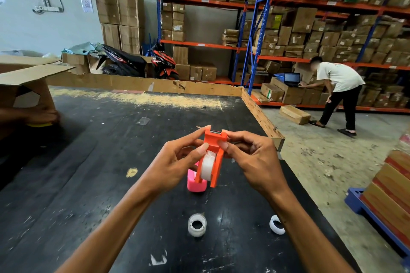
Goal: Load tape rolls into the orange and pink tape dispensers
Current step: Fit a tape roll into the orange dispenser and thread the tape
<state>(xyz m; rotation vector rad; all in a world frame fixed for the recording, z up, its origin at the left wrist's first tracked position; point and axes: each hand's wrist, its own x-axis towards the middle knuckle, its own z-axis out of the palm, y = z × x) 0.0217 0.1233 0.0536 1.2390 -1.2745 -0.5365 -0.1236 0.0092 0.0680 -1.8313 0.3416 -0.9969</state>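
We hold the orange tape dispenser [211, 155] lifted above the black tabletop [88, 162], between both hands. Our left hand [177, 162] has its grip closed on the dispenser's left side, thumb pressed near the top of the tape roll [207, 167] seated inside it. Our right hand [250, 157] grips the right side, thumb against the orange body just under the cutter end, fingers curled behind. The white roll sits between the dispenser's two side walls. Just below and behind it, the pink tape dispenser [195, 183] stands on the tabletop, partly hidden by the orange one. Nearer to us, a loose clear tape roll [197, 225] rests on the tabletop, and a white ring [276, 225] lies well to its right, beside our right forearm.
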